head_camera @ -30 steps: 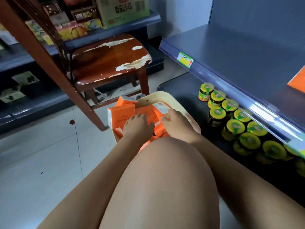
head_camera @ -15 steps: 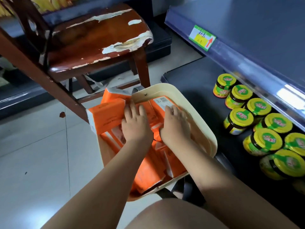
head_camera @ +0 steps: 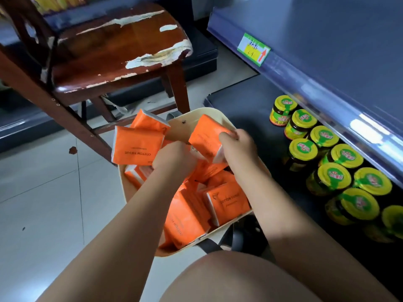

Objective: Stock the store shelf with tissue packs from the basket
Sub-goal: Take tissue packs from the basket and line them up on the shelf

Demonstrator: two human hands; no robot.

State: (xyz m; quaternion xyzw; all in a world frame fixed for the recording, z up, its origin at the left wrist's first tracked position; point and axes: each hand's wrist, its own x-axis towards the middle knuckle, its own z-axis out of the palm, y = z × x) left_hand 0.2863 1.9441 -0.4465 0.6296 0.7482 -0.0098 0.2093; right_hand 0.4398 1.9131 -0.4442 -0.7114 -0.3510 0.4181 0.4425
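The right hand [head_camera: 238, 147] grips one orange tissue pack [head_camera: 205, 136] by its right end, fingers curled over the top edge, lifted at the far side of the cream basket [head_camera: 181, 130]. The left hand [head_camera: 174, 159] is down among the other packs [head_camera: 229, 203] with its fingers curled under; whether it holds one I cannot tell.

These packs look light and soft — film-wrapped paper that should dent under a hard squeeze and may be a little slick. A hold across the short width, thumb on one broad face and fingers on the other, ought to be enough, and one hand can probably carry a pack.

Counts: one basket on the floor, between the wooden chair [head_camera: 122, 44] to the far left and the shelving to the right. Of packs, one is in the right hand, two stand tilted at the basket's far-left rim, and at least five more lie jumbled inside — those underneath are hidden. On the dark lower shelf [head_camera: 246, 101] I count nine yellow-lidded jars [head_camera: 302, 152] in view. The blue upper shelf [head_camera: 327, 40] carries one price tag [head_camera: 253, 49] on its front edge. No pack is on either shelf.
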